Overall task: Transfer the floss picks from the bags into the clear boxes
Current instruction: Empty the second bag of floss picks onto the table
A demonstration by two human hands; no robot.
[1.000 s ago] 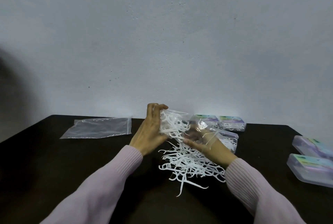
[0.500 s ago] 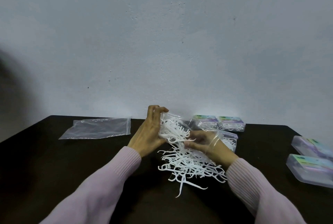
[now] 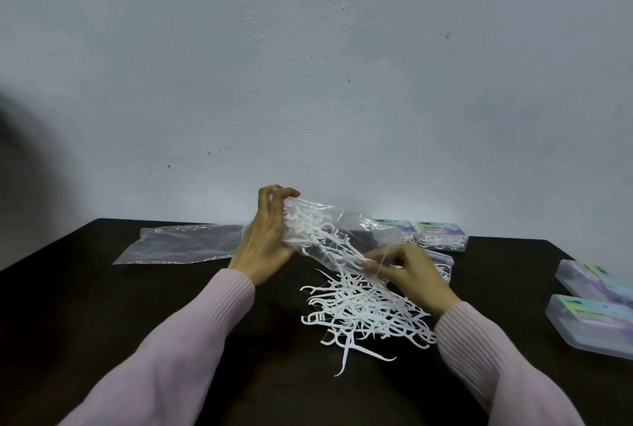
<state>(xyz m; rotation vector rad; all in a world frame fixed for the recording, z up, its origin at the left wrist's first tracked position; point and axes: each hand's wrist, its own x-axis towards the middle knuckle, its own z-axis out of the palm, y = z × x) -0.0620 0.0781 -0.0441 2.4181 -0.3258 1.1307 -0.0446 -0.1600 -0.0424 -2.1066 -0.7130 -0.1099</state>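
A dark table [image 3: 102, 305] is seen against a plain pale wall [image 3: 308, 66], and on it a pile of white floss picks [image 3: 363, 309] is spread below a clear bag [image 3: 329, 233], which is held tilted above it with some picks inside. The bag's upper end is gripped by the left hand [image 3: 265, 244], and its lower part is pinched by the right hand [image 3: 407, 271]. An empty bag [image 3: 185, 244] is laid flat at the far left, and clear boxes [image 3: 442, 235] are placed at the far edge and on the right.

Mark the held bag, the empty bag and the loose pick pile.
Held bag [image 3: 363, 227]: head view, clear upper film.
Empty bag [image 3: 185, 243]: head view, middle of the flat film.
Pick pile [image 3: 366, 312]: head view, centre of the heap.
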